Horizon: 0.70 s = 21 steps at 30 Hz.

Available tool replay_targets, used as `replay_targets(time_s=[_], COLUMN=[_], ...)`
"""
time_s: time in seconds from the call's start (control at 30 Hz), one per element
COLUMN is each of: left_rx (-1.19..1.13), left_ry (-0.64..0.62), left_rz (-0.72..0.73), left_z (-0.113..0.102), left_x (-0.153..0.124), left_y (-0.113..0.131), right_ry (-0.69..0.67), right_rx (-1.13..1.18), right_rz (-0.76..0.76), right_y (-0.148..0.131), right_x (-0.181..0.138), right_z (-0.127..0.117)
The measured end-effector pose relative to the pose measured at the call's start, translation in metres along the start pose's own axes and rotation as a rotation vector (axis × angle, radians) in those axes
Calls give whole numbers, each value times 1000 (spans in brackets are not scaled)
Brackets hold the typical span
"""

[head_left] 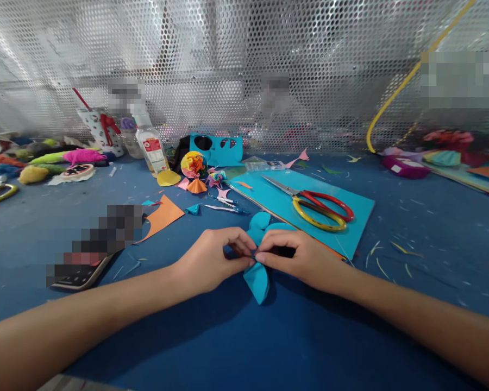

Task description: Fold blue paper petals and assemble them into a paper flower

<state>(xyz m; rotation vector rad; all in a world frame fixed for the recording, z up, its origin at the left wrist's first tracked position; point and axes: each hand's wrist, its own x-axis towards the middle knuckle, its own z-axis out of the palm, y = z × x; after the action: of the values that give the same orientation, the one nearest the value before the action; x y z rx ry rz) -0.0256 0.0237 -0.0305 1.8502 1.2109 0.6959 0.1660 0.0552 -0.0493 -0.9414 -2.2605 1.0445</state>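
Observation:
Between my two hands is a blue paper piece [257, 279] with several rounded, petal-like lobes. My left hand [212, 258] pinches it near its middle, thumb and fingers together. From the other side my right hand [299, 252] pinches the same spot, its fingertips almost meeting the left ones. One folded lobe hangs down toward me, and others stick out above and behind my fingers. The exact point of the grip is hidden by my fingertips. Just beyond my right hand, scissors [309, 202] with red and yellow handles lie on blue sheets [361, 209].
An orange paper scrap [163, 217] and a phone [79, 274] lie left of my hands. Farther back are a colourful paper flower [193, 164], a glue bottle [151, 146], a cup [98, 130] and a cut-out blue sheet [224, 149]. A purple case [405, 166] sits at right.

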Motion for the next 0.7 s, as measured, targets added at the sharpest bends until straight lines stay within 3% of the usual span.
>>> replay_targets(time_s=[0.13, 0.3, 0.5, 0.7], left_rx=[-44, -87, -399, -415], left_ry=[117, 157, 30, -68], left_rz=[12, 22, -87, -134], left_z=[4, 4, 2, 1], left_x=[-1, 0, 9, 10], left_y=[5, 9, 7, 7], right_ry=[16, 38, 147, 194], right_rx=[76, 88, 81, 25], right_rz=[83, 106, -34, -158], right_y=[0, -4, -6, -10], right_x=[0, -2, -8, -13], right_z=[-3, -3, -4, -2])
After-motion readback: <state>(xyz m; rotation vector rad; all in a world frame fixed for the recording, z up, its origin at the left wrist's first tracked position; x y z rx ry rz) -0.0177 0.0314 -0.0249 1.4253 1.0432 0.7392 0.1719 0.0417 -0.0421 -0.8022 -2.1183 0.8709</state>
